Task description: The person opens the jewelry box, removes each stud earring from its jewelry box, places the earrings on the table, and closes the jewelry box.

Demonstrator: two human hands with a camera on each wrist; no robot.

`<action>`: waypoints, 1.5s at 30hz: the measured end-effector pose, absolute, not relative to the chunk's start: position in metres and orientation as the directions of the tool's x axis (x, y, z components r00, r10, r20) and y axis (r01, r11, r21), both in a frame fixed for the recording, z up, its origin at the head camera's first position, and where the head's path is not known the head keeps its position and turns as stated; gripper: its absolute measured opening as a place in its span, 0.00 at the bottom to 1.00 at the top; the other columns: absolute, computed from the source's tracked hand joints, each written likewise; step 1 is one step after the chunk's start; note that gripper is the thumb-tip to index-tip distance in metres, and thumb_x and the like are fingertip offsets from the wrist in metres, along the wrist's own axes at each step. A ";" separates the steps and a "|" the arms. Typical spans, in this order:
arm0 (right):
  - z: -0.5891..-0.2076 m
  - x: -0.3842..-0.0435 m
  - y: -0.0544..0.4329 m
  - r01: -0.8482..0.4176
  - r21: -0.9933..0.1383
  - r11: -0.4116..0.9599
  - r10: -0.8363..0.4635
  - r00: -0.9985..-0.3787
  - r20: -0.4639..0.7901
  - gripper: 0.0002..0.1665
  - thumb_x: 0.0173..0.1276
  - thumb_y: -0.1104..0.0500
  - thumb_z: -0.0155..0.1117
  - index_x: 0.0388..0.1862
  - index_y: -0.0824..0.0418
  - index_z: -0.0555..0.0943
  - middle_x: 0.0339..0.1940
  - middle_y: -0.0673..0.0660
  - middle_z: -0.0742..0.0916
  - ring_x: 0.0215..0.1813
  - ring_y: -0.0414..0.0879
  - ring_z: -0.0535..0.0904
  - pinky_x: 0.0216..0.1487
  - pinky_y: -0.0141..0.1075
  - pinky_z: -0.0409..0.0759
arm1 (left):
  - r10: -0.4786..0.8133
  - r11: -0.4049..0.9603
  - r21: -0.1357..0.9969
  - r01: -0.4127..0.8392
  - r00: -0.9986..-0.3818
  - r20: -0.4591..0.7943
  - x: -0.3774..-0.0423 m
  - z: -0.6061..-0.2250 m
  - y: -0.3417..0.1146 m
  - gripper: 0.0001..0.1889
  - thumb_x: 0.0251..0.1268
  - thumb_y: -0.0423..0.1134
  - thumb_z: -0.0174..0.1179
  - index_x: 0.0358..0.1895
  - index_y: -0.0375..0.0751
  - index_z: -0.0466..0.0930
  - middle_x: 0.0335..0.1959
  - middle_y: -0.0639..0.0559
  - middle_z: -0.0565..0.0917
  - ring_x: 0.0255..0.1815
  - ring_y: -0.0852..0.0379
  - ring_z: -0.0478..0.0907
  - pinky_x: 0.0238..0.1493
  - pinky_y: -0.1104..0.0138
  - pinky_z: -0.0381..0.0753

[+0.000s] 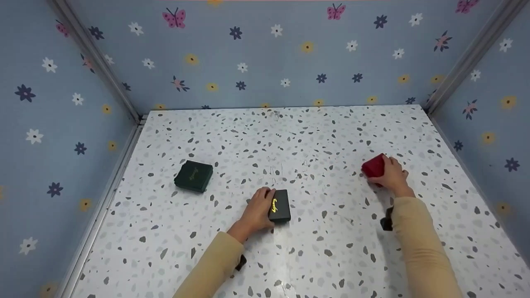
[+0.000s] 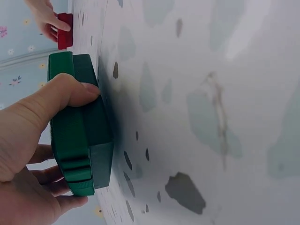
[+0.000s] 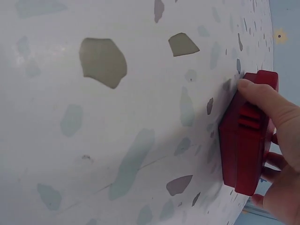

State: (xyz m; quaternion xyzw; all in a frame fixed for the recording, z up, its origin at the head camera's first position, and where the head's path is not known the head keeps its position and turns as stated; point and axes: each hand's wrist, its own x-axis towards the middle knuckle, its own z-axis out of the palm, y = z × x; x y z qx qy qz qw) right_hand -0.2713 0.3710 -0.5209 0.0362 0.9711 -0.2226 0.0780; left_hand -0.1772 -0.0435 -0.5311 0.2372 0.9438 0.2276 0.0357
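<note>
Near the table's middle, my left hand (image 1: 257, 212) grips a dark green gift box (image 1: 281, 206) with gold lettering on its lid. The left wrist view shows the thumb on one side of this box (image 2: 75, 122), a ribbon band along its lid, and the fingers curled behind it. Over on the right, my right hand (image 1: 392, 177) holds a red box (image 1: 374, 166) between thumb and fingers. Up close in the right wrist view, the red box (image 3: 244, 140) stands close against the tabletop, and the palm hides part of it.
A second dark green box (image 1: 193, 176) with faint lettering lies at the left of the speckled white table (image 1: 314, 256). Blue flowered panels (image 1: 265, 54) rise behind the table and along both sides, with metal strips (image 1: 99, 62) at the corners.
</note>
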 end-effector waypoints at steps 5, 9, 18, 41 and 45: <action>-0.522 -0.270 0.371 0.101 -0.432 0.896 0.035 -0.987 -0.159 0.57 0.49 0.52 0.68 0.68 0.69 0.45 0.63 0.77 0.53 0.61 0.69 0.49 0.53 0.64 0.48 | 0.453 0.782 0.463 0.417 -0.891 0.037 -0.176 -0.531 -0.051 0.52 0.27 0.40 0.75 0.62 0.28 0.57 0.57 0.37 0.61 0.59 0.44 0.58 0.57 0.55 0.62; -0.524 -0.270 0.371 0.100 -0.436 0.894 0.037 -0.988 -0.150 0.56 0.49 0.53 0.68 0.68 0.69 0.45 0.63 0.76 0.53 0.62 0.68 0.49 0.54 0.64 0.47 | 0.430 0.791 0.465 0.398 -0.902 0.040 -0.175 -0.530 -0.058 0.52 0.26 0.39 0.74 0.62 0.28 0.57 0.57 0.37 0.61 0.58 0.45 0.58 0.59 0.59 0.60; -0.530 -0.270 0.372 0.104 -0.416 0.904 0.062 -0.992 -0.112 0.55 0.48 0.56 0.69 0.67 0.70 0.48 0.64 0.74 0.55 0.62 0.66 0.51 0.54 0.62 0.47 | 0.380 0.806 0.482 0.343 -0.925 0.023 -0.171 -0.526 -0.073 0.52 0.25 0.37 0.74 0.63 0.28 0.56 0.58 0.38 0.61 0.59 0.46 0.57 0.60 0.59 0.60; -0.536 -0.260 0.370 0.007 -0.398 0.917 -0.016 -0.999 -0.052 0.58 0.43 0.52 0.72 0.68 0.67 0.50 0.64 0.73 0.57 0.61 0.66 0.53 0.50 0.61 0.51 | 0.289 0.820 0.505 0.269 -0.957 0.039 -0.159 -0.527 -0.113 0.52 0.26 0.38 0.75 0.63 0.29 0.57 0.58 0.37 0.61 0.59 0.45 0.57 0.57 0.53 0.62; -0.535 -0.258 0.367 -0.026 -0.393 0.919 -0.045 -0.998 -0.040 0.59 0.42 0.52 0.72 0.68 0.67 0.50 0.64 0.72 0.57 0.62 0.65 0.53 0.50 0.61 0.51 | 0.269 0.824 0.503 0.260 -0.962 0.056 -0.158 -0.529 -0.119 0.51 0.26 0.38 0.75 0.63 0.29 0.57 0.57 0.37 0.61 0.58 0.43 0.57 0.56 0.52 0.62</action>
